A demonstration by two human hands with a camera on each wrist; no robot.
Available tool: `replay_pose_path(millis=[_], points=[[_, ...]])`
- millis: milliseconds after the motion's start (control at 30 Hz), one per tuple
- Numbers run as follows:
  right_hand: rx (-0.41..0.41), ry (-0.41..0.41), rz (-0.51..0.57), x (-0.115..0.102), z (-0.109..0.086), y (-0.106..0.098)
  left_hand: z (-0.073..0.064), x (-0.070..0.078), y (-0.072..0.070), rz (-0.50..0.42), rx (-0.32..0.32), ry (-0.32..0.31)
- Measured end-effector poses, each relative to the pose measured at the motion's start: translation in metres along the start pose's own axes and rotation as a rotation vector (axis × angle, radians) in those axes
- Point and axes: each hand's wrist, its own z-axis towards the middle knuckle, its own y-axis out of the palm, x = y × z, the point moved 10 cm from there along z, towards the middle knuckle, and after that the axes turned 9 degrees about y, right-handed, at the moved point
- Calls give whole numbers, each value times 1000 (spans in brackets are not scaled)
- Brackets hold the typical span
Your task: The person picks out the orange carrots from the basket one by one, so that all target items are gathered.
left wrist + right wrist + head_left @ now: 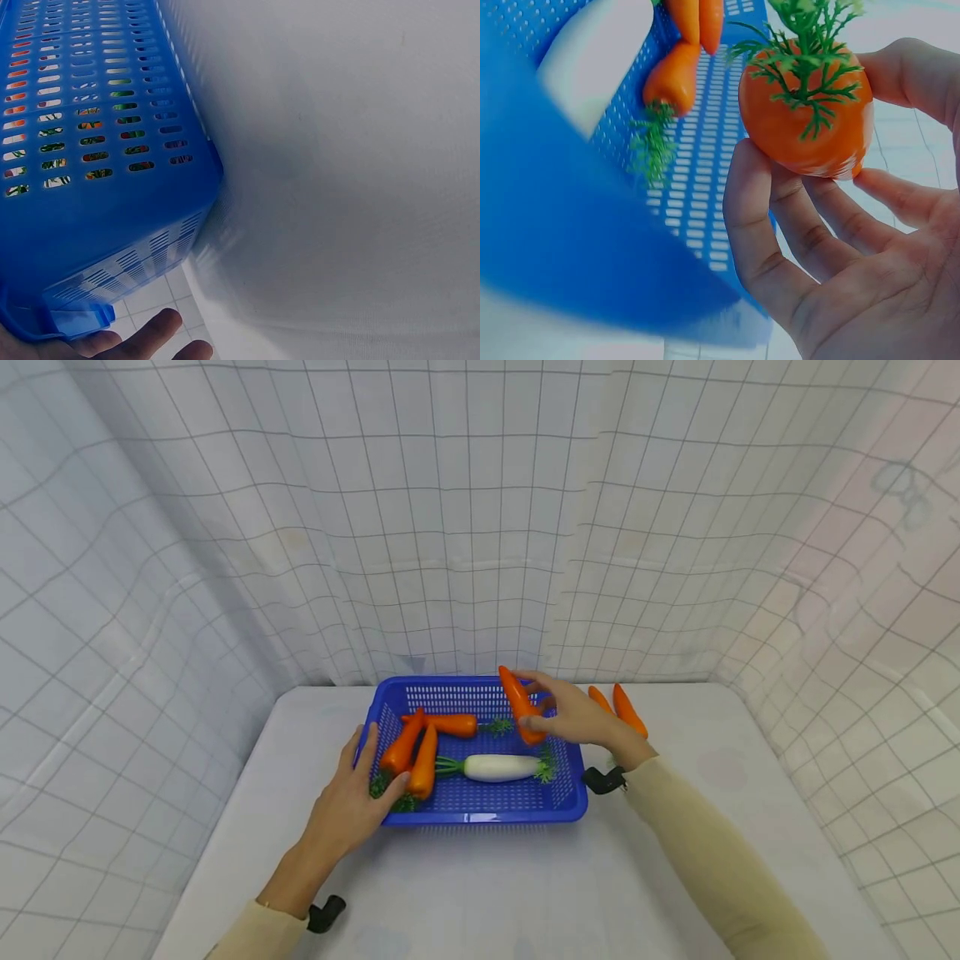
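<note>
two carrots (629,710) beside the basket (487,817) are partly covered by the right hand (581,714); between its thumb and fingers, over the basket's right part, a third carrot (517,697) is gripped. the left hand (351,800) is laid at the left rim, fingers extended.

In the right hand (877,292), grips an orange carrot (780,139) with green leaves (804,75) facing the camera. At frame left, shows a blue slotted basket (592,240) holding a white vegetable (604,52) and more carrots (675,79).
</note>
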Motion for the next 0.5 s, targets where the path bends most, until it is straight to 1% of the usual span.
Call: replay_pose_path(millis=[200, 333, 500], points=[[30, 55, 27, 10, -9, -17, 0, 0, -1, 3, -1, -1], [56, 74, 46, 18, -14, -29, -1, 0, -1, 2, -4, -1], [88, 97, 10, 29, -20, -46, -1, 1, -2, 4, -4, -2]])
